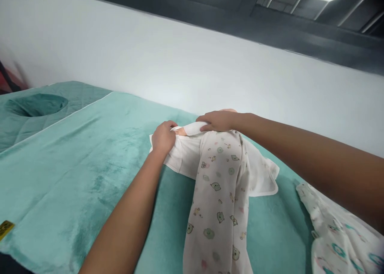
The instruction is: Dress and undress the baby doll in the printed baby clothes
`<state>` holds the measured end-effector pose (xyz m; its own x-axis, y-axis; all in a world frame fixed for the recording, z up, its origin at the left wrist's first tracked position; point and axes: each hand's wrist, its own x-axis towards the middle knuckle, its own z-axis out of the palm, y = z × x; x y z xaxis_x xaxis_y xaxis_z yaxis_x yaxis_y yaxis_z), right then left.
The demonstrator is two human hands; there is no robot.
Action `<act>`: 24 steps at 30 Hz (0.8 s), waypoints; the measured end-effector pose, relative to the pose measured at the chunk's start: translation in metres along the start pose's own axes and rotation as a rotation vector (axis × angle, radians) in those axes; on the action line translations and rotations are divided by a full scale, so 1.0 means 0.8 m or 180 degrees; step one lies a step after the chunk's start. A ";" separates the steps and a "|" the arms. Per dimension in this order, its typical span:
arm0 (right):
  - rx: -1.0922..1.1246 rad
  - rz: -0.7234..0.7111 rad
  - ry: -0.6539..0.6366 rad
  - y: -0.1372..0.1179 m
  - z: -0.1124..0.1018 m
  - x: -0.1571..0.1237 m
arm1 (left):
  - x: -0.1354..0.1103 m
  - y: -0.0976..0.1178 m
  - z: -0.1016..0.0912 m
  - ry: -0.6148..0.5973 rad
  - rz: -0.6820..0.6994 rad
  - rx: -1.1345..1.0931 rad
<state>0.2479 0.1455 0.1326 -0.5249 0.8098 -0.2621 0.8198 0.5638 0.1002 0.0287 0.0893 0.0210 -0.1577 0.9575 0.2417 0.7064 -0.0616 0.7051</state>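
A white baby garment [187, 158] lies spread across the green bed cover, partly under a long, pale piece of baby clothing [220, 194] printed with small animals. My left hand [164, 137] is closed on the white garment's left part, its fingers curled at the edge. Beside those fingers a small peach-coloured patch [181, 132] shows in the opening of the white cloth. My right hand [220, 121] lies over the top of the clothing, its thumb and fingers closed around a white rolled or sleeve-like part. Another peach-coloured surface shows just behind it; what it belongs to is hidden.
The green plush cover [75, 166] spreads over the bed up to a white wall [180, 66]. At the left is a padded section with an oval hole [37, 105]. Another printed white garment [339, 234] lies at lower right, and a yellow tag [5, 229] at lower left.
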 end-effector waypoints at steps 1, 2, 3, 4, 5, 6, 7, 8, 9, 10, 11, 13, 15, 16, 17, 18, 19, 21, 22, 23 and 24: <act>-0.0002 0.0018 0.0036 0.003 0.000 -0.002 | 0.000 -0.002 0.000 -0.0056 -0.0001 0.0015; 0.0009 0.0018 0.0058 0.006 0.000 -0.004 | -0.001 -0.003 0.000 -0.0117 0.0020 0.0057; 0.0024 0.0008 0.0072 0.008 0.000 -0.005 | -0.001 -0.004 0.000 -0.0191 0.0057 0.0138; 0.0042 0.0004 0.0083 0.009 0.000 -0.005 | -0.002 -0.005 0.000 -0.0297 0.0117 0.0268; 0.0071 -0.0001 0.0094 0.010 0.001 -0.005 | -0.002 -0.005 0.000 -0.0425 0.0179 0.0426; 0.0109 -0.0010 0.0102 0.010 0.001 -0.004 | -0.003 -0.005 0.000 -0.0556 0.0233 0.0575; 0.0146 -0.0023 0.0109 0.011 0.001 -0.004 | -0.004 -0.005 -0.001 -0.0671 0.0291 0.0705; 0.0178 -0.0036 0.0123 0.010 0.001 -0.004 | -0.005 -0.004 -0.001 -0.0756 0.0361 0.0822; 0.0201 -0.0049 0.0146 0.010 0.002 -0.004 | -0.005 -0.003 -0.001 -0.0795 0.0444 0.0921; 0.0215 -0.0068 0.0162 0.008 0.003 -0.004 | -0.006 -0.001 -0.002 -0.0780 0.0540 0.1003; 0.0230 -0.0092 0.0160 0.006 0.005 -0.003 | -0.007 0.001 -0.002 -0.0738 0.0639 0.1080; 0.0319 -0.0160 0.0111 -0.001 0.010 -0.001 | -0.008 0.004 -0.002 -0.0645 0.0778 0.1232; 0.0474 -0.0276 0.0026 -0.010 0.017 0.004 | -0.009 0.005 -0.002 -0.0541 0.0779 0.1341; 0.0545 -0.0317 -0.0019 -0.014 0.021 0.007 | -0.009 0.005 -0.002 -0.0481 0.0750 0.1411; 0.0605 -0.0338 -0.0054 -0.017 0.025 0.009 | -0.009 0.004 -0.002 -0.0422 0.0716 0.1490; 0.0658 -0.0345 -0.0079 -0.019 0.028 0.011 | -0.009 0.003 -0.002 -0.0373 0.0686 0.1566; 0.0709 -0.0337 -0.0086 -0.019 0.032 0.012 | -0.009 0.002 -0.002 -0.0347 0.0650 0.1632; 0.0832 -0.0279 -0.0004 -0.015 0.037 0.008 | -0.009 0.000 -0.001 -0.0376 0.0565 0.1724; 0.0903 -0.0239 0.0091 -0.011 0.039 0.003 | -0.009 0.000 -0.001 -0.0421 0.0528 0.1757; 0.0973 -0.0201 0.0203 -0.007 0.040 -0.004 | -0.010 0.000 -0.001 -0.0472 0.0502 0.1788; 0.1040 -0.0153 0.0337 -0.002 0.042 -0.014 | -0.010 0.000 -0.001 -0.0524 0.0491 0.1817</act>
<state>0.2598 0.1303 0.1031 -0.5716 0.8055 -0.1564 0.8145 0.5339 -0.2271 0.0294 0.0816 0.0195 0.0521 0.9833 0.1743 0.9779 -0.0856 0.1907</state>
